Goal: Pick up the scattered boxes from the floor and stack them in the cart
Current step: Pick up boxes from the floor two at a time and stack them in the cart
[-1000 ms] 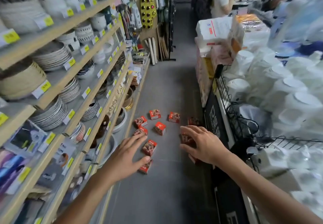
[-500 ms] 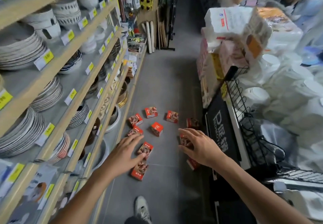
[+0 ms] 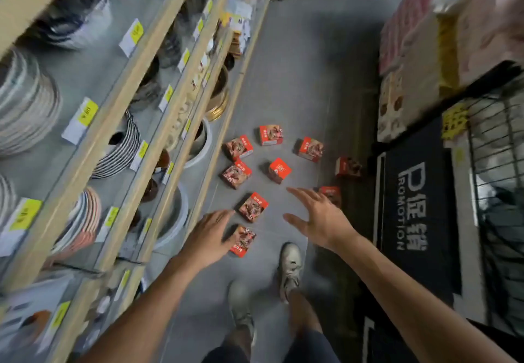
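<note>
Both hands have dropped lower toward the grey tiled floor [image 3: 297,85] than they were a second ago, and the view has tipped downward, so that the person's two pale sneakers [image 3: 289,266] now show at the bottom, where earlier only the aisle ahead was seen. That reads as a bend or crouch toward the boxes, with the pick-up about to begin and nothing lifted yet

Going from big to small: the long wooden shelving stacked with striped and plain ceramic plates [image 3: 119,141] runs down the left side; the black wire-mesh cart with a black promotion panel [image 3: 496,136] stands on the right, just beside the scatter; between them lie the small red cardboard boxes with a food picture on top [image 3: 279,170], nine that I can count, spread loosely and mostly apart from one another, all on the floor and none in the cart

The left hand [image 3: 209,235] has its grip spread open and holds nothing; it hangs at the nearest box [image 3: 243,239], and I cannot tell whether the fingers touch it. The right hand [image 3: 320,218] is also wide open and empty, partly covering a box at the cart's foot [image 3: 331,194]

My guess is that each hand will take its nearest box first
</note>
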Action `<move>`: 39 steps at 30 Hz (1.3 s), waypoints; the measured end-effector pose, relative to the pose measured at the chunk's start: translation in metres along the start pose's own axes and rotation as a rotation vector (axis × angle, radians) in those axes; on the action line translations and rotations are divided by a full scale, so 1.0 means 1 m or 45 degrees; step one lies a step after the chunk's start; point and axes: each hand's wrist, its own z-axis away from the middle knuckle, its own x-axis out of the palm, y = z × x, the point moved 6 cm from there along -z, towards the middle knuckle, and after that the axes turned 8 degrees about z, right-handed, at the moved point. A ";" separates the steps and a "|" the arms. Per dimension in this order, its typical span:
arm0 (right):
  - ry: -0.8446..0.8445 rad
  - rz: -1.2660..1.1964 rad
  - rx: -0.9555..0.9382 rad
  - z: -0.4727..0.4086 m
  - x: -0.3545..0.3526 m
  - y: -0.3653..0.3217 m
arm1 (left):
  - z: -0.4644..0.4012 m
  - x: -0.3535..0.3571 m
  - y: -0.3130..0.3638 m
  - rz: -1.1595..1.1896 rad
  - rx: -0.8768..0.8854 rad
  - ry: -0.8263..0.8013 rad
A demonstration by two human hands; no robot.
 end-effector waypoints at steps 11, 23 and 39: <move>-0.318 0.019 -0.060 -0.225 0.252 0.107 | -0.129 0.246 -0.223 0.072 -0.363 -0.200; -0.527 -0.493 0.278 -0.412 0.521 0.189 | -0.193 0.438 -0.384 0.544 -0.685 0.076; -0.299 -0.863 0.317 -0.461 0.614 0.195 | -0.191 0.501 -0.436 0.808 -1.089 0.286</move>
